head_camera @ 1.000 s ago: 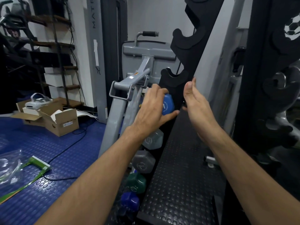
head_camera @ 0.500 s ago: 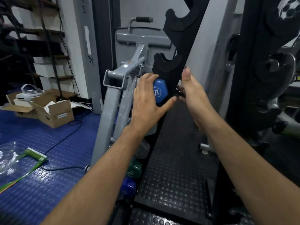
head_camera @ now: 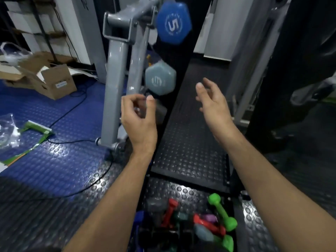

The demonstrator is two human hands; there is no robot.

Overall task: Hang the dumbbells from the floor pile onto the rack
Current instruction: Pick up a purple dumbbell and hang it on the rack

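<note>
Floor pile [head_camera: 192, 222]; seemingly empty hands.

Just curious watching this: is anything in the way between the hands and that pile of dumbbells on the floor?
Nothing visible blocks them. Both the left hand and the right hand are empty and hang in open air above the dumbbell pile, which lies uncovered on the studded floor mat below. The grey machine frame stands off to the left side.
</note>
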